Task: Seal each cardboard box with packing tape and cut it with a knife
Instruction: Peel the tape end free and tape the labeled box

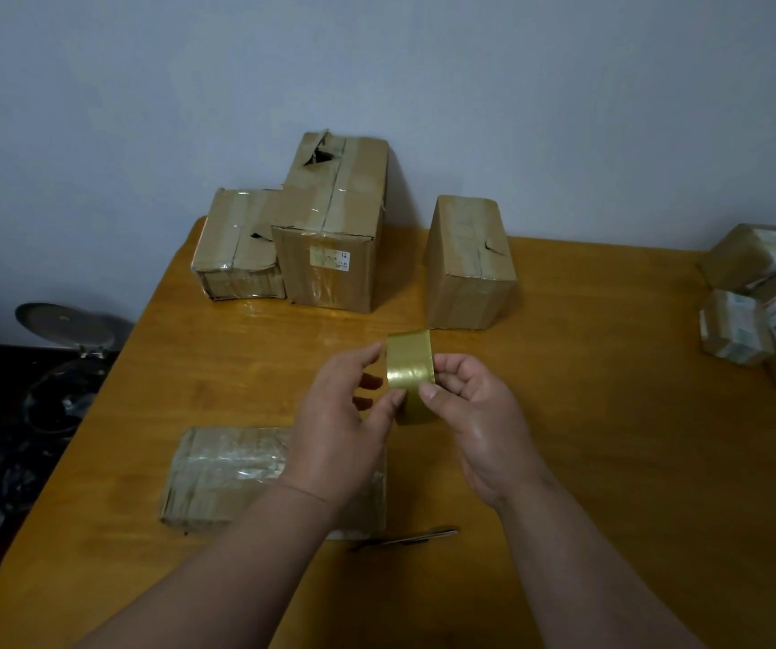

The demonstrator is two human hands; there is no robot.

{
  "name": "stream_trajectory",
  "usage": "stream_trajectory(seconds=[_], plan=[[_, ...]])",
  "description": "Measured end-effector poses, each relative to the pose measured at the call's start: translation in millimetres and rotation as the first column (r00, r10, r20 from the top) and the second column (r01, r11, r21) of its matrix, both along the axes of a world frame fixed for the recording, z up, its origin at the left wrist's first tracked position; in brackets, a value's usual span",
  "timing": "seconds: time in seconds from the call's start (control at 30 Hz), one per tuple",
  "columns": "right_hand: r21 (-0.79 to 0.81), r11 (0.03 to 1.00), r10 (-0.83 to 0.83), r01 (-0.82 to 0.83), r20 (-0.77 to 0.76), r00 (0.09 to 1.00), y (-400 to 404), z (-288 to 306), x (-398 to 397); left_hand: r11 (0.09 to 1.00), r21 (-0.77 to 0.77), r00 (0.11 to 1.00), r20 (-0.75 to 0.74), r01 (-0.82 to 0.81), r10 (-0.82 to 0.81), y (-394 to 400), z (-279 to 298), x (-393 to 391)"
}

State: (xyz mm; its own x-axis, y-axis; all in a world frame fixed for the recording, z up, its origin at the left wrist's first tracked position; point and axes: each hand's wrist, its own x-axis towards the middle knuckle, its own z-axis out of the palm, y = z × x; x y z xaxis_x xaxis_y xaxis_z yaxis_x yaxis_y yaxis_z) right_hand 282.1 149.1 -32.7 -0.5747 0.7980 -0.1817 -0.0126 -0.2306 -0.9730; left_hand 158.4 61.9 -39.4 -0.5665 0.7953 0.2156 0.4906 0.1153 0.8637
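The glossy golden-brown roll of packing tape (410,367) is held up above the middle of the varnished orange-brown wooden table (587,414), edge-on to the camera, between both hands: the left hand (339,428) has its thumb on the near face of the roll and its fingers curled behind the left rim, and the right hand (479,414) pinches the right rim between thumb and curled fingers. The roll looks light and stiff, a hard ring with a slick, shiny outer wrap, so the best hold is likely across the rims or through the core, leaving a thumbnail free to find the loose end; that film should be thin, clingy and prone to folding onto itself once peeled. Under the left forearm lies a flat rectangular cardboard box wrapped in crinkled clear tape (226,475), its surface reflective and probably slippery. Just beside its near right corner rests a slim dark knife (404,538), flat on the wood. At the far edge stand a tall brown cardboard box with a torn top flap (334,227), a lower taped brown box (238,245) touching its left side, and an upright brown box (468,264) apart to the right; the card looks dented and soft at the corners
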Motion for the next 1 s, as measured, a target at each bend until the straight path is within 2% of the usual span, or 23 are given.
stream_trajectory(seconds=[0.03,0.1,0.3,0.5,0.53,0.6,0.67,0.83,1.0], plan=[[-0.001,1.0,0.006,-0.006,-0.007,1.0,0,0,0,1.0,-0.014,0.998,0.06,-0.001,0.002,0,0,1],[0.002,1.0,0.007,-0.007,-0.019,1.0,0,1,0,1.0,-0.013,0.997,0.073,-0.011,0.012,0,1,4],[0.014,0.999,-0.037,0.037,-0.064,0.997,-4,-1,-3,0.984,0.175,0.963,-0.256,-0.042,0.087,1,0,4],[0.018,0.995,-0.099,0.101,-0.085,0.991,-8,0,-7,0.98,0.194,0.95,-0.299,-0.032,0.09,0,3,4],[0.01,0.992,-0.125,0.126,-0.074,0.989,-8,1,-8,0.984,0.176,0.967,-0.243,-0.032,0.075,0,6,6],[-0.009,0.983,-0.183,0.183,-0.049,0.982,-8,1,-10,0.998,0.061,1.0,0.023,-0.013,0.012,-1,13,11],[-0.021,0.974,-0.226,0.225,-0.039,0.973,-9,2,-13,0.998,-0.043,0.96,0.277,0.048,-0.034,0,14,14],[-0.001,0.961,-0.275,0.275,-0.043,0.96,-12,4,-15,0.994,-0.105,0.96,0.278,0.036,-0.006,0,11,15],[0.02,0.977,-0.211,0.212,-0.032,0.977,-12,5,-11,0.997,-0.079,0.907,0.42,0.013,0.021,-4,10,17]])
